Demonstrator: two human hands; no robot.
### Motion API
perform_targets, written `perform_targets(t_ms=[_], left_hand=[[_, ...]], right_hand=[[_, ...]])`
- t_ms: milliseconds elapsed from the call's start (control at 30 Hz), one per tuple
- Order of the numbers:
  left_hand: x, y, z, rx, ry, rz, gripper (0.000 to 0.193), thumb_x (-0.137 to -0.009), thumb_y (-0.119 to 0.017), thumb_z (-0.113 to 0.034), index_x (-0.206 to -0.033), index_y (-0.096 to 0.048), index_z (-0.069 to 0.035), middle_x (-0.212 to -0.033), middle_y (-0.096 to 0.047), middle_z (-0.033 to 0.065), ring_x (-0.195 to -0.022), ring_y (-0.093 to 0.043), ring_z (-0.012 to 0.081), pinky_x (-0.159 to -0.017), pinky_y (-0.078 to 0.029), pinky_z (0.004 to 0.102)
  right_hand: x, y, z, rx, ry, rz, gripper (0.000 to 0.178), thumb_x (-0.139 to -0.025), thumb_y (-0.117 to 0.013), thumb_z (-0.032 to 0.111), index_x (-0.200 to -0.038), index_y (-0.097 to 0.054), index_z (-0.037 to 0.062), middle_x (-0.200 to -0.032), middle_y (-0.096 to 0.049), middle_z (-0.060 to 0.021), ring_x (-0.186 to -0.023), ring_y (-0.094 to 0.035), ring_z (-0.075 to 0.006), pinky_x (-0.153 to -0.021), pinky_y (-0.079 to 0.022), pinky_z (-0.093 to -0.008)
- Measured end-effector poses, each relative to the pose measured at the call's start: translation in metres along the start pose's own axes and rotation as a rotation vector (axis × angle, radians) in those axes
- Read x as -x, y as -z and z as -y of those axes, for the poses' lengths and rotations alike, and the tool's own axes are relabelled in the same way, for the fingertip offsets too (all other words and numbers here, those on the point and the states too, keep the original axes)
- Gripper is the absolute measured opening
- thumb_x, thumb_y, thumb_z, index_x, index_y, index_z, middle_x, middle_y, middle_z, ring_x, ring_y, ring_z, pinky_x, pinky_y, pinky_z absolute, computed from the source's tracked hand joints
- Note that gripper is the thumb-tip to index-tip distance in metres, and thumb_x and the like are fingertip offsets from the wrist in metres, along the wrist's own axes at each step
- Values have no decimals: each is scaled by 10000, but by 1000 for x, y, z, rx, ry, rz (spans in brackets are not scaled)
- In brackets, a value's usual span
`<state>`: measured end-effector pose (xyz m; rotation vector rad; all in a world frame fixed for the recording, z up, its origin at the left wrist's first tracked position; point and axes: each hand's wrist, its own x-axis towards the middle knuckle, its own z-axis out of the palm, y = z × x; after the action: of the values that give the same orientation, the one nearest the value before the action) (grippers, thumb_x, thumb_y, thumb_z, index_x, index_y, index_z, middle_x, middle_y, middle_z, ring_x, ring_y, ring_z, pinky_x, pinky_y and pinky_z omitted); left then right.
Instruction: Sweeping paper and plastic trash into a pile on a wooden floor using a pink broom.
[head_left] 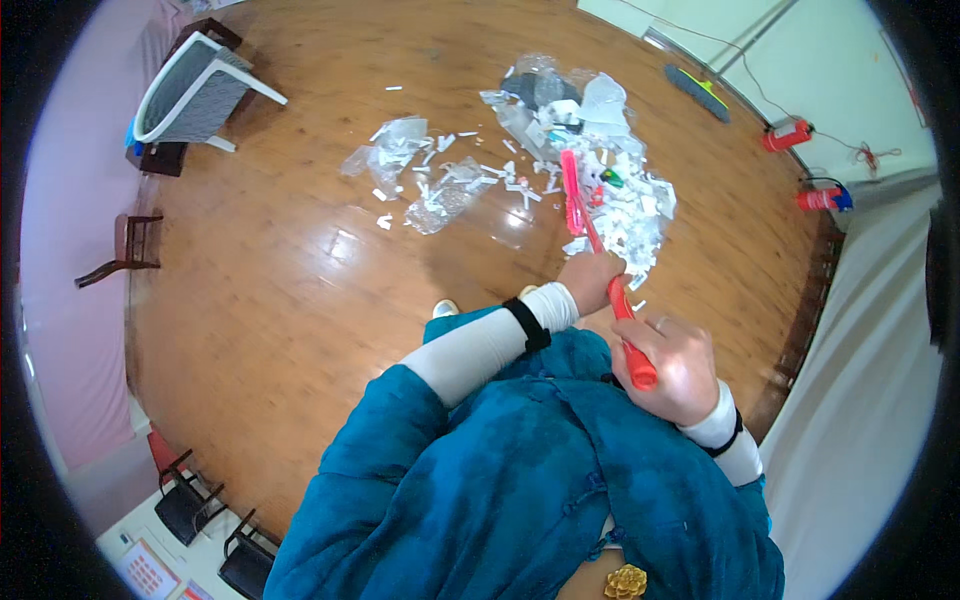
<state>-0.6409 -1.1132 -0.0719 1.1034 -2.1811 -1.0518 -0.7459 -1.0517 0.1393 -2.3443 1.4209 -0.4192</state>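
Both my hands are wrapped round the red handle of a broom [632,350]. My left hand [592,280] grips it lower down, nearer the bristles. Close to the handle's top end, my right hand [677,368] is closed on it, with a ring on one finger. The broom's pink head is down at the left side of a big heap of white paper scraps and clear plastic [630,205]. Left of that lie a crumpled clear plastic sheet [447,195], another plastic piece [398,143] and scattered paper strips.
A wide floor broom [697,93] leans at the far right wall. Two red fire extinguishers [787,135] stand along the right side, near a pale curtain [870,400]. On the left are a white-framed chair [195,95], a small wooden chair [128,248] and black chairs [188,508] by a white table.
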Motion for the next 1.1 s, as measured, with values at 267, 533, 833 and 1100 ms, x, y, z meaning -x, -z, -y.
perform_targets(t_ms=[267,533,833,1100], left_hand=[[61,83,40,-183,157,-61,293,-890,-587,-368,-786,-607,-95,-751,-648,138,-698,-646,362,-608,-502,485],[144,170,187,-367,440,45,249,-782,-664,-338,-852,-638,-100,-833,-668,134,-819,-658,347,-694,-512,472],[137,228,267,-283,460,64,157,-789,-646,-223,-865,-661,-86,-874,-676,146,-868,-661,348,-745,-523,460],[87,304,207,-236,192,72,180,-825,-645,-279,-870,-650,-104,-827,-665,133,-802,-659,346,-664,-512,471]], right_hand=[[-52,-28,14,-272,120,34,179,-744,-730,142,-913,-684,106,-661,-608,-114,-575,-612,-296,-511,-481,-401],[-159,-155,30,-636,111,259,294,-829,-705,288,-1071,-695,121,-863,-697,-147,-752,-666,-332,-692,-535,-393],[-246,-203,86,-613,-107,292,270,-862,-708,203,-1081,-680,48,-926,-708,-132,-767,-670,-200,-705,-515,-308],[-284,-121,149,-384,34,105,201,-773,-752,121,-949,-681,58,-760,-674,-134,-604,-633,-307,-548,-495,-352]])
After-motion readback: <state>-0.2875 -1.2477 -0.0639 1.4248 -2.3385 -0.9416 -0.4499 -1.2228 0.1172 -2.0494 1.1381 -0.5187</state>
